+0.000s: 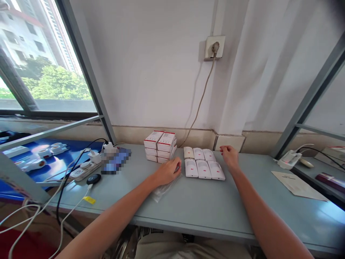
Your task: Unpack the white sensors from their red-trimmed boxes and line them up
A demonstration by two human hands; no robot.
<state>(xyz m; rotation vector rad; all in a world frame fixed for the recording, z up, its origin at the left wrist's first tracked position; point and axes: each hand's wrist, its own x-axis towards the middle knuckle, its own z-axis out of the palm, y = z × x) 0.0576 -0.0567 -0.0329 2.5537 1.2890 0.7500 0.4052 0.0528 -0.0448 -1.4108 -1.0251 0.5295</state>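
My left hand [167,171] is closed beside the white devices, its fingers curled round something small and dark that I cannot make out. A clear plastic bag [161,192] lies on the table under its wrist. Just behind this hand stand several stacked white-and-red boxes [165,141]. Several white, rounded devices, each with a small red mark, lie in two rows between my hands; one is a front device [204,169]. The back left device [188,153] looks more cream. To the right of the back row, my right hand [230,157] is raised with fingertips pinched together; whatever they hold is hidden.
The grey table [188,210] runs along a wall with a plugged socket [215,47]. At left are a power strip [84,171], a black round puck [93,179], a blurred-out phone [115,162] and cables. A paper sheet [298,185] and white charger [289,159] lie at right.
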